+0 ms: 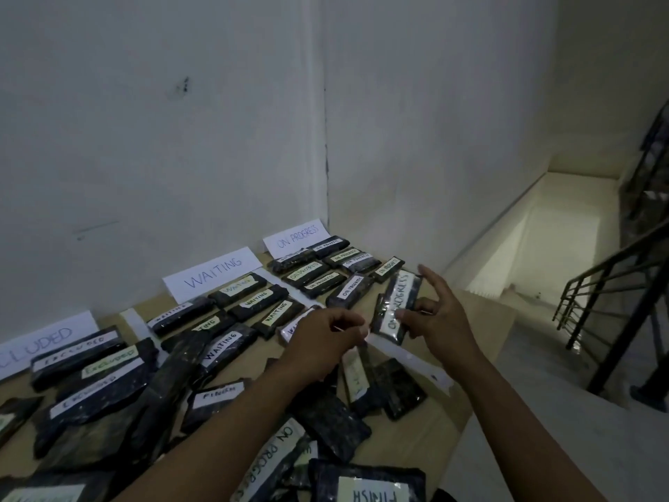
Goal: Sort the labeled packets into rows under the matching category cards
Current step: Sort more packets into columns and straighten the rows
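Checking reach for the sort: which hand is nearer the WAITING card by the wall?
Left. The left hand is in front of the WAITING card and to its right, by the WAITING packets; the right hand is farther right, holding a tilted ON PROGRESS packet.

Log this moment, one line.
right grip: pinches dark plastic packet labelled ON PROGRESS; target: white ON PROGRESS card row; left grip: curled, contents unclear
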The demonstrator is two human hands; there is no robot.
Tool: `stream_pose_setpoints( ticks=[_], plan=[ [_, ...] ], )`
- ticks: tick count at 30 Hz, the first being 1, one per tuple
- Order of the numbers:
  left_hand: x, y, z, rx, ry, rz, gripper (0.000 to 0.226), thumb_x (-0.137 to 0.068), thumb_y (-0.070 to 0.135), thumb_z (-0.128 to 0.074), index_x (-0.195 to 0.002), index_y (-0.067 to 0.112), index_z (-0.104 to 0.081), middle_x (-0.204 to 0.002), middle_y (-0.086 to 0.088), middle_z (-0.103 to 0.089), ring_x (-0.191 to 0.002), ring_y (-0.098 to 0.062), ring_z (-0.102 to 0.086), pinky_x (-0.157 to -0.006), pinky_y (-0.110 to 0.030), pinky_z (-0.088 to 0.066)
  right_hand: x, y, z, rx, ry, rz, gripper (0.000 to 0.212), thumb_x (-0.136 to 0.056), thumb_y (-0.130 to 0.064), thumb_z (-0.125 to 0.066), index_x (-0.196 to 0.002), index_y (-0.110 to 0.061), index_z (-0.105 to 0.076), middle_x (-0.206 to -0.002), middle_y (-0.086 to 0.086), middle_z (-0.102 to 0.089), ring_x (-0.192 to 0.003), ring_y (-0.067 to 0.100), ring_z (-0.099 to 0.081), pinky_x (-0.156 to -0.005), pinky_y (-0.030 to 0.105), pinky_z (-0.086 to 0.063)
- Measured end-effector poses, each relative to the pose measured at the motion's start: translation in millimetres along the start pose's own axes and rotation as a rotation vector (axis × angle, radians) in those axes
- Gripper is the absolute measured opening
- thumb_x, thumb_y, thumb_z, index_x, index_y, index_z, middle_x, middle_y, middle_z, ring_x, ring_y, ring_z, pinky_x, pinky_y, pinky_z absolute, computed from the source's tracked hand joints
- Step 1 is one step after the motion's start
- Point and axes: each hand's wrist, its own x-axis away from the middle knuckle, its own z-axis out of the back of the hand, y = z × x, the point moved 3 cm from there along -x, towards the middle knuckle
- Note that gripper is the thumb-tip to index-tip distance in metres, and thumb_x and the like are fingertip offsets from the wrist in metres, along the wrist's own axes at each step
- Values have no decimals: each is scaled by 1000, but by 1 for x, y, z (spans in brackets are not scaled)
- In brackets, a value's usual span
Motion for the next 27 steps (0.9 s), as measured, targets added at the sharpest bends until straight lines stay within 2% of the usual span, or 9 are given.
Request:
stream_pose_setpoints(
  ticks=[3,5,7,11,13,16,20,23,27],
  plan=[
    [-13,1,-16,-256,-61,-126,10,-90,29,-65,-99,30,-68,-99,11,-68,-86,-2,-61,-73,-18,-46,-25,9,35,116,136,-18,83,-77,3,-73,-139,-38,-36,-91,8,-70,-67,19,-65,-56,31,-53],
    [-30,5,-30,-374,-115,-218,18,-91,27,-62,-109,25,-68,-111,6,-62,-98,-5,-56,-81,-20,-43,-49,20,56,209,215,-30,60,-78,1,-73,-130,-24,-54,-104,18,-66,-73,23,-65,-58,31,-54],
    [-51,7,-46,-462,-167,-271,25,-92,25,-60,-116,20,-65,-119,-1,-58,-109,-13,-53,-85,-20,-38,-72,33,72,334,245,-59,44,-79,-3,-73,-121,-14,-61,-114,21,-64,-81,27,-67,-64,30,-54],
    [-91,11,-70,-727,-220,-303,37,-93,32,-55,-127,17,-58,-128,-7,-52,-117,-26,-50,-92,-31,-41,-104,62,79,850,33,-93,50,-87,-24,-67,-134,-14,-53,-132,13,-57,-117,26,-55,-92,27,-40],
    [-101,11,-73,-834,-260,-288,33,-92,33,-57,-118,13,-62,-121,-10,-55,-109,-29,-55,-88,-38,-48,-115,76,76,1010,-51,-105,46,-91,-37,-55,-135,-23,-52,-133,14,-53,-123,30,-48,-100,34,-37],
    [-109,3,-70,-889,-334,-288,22,-87,18,-60,-107,10,-66,-111,-10,-61,-97,-27,-61,-79,-40,-54,-132,88,66,1167,-111,-91,52,-87,-56,-34,-132,-37,-52,-130,11,-47,-119,33,-40,-101,43,-36],
    [-112,-10,-53,-886,-399,-323,41,-82,2,-61,-120,17,-66,-124,-4,-58,-110,-20,-57,-86,-35,-50,-145,86,48,1219,-111,14,40,-96,-44,-39,-134,-38,-50,-133,10,-39,-120,35,-35,-101,44,-38],
    [-113,-12,-43,-877,-377,-311,39,-85,15,-64,-124,22,-63,-125,0,-56,-111,-16,-55,-86,-30,-47,-152,89,38,1225,-105,55,40,-96,-44,-38,-134,-40,-49,-134,8,-41,-119,35,-37,-97,43,-40],
    [-110,-11,-48,-892,-337,-359,36,-90,37,-57,-124,27,-59,-123,2,-53,-108,-18,-55,-82,-35,-50,-155,94,30,1262,-70,83,41,-95,-46,-36,-135,-41,-47,-133,9,-41,-117,35,-38,-96,43,-40]
  ],
)
